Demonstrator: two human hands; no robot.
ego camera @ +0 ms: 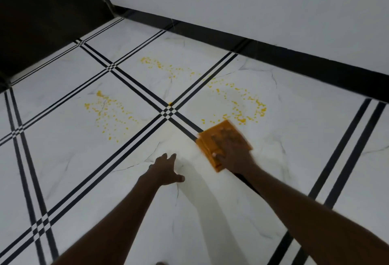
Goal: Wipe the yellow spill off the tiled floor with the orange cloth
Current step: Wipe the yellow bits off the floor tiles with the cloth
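A folded orange cloth [212, 138] lies flat on the white tiled floor [189, 212], just right of a crossing of black tile lines. My right hand [233, 155] presses down on it, fingers spread over the cloth and blurred. Yellow spill droplets are scattered in three patches: one [109, 113] on the left tile, one [164, 69] on the far tile, and one [242, 102] arcing just beyond the cloth. My left hand [166, 170] rests flat on the floor to the left of the cloth, fingers apart, holding nothing.
A white wall [273, 8] with a black skirting board [273, 54] runs along the far right side. A dark panel or doorway [42, 12] stands at the far left corner. Black double lines cross the tiles.
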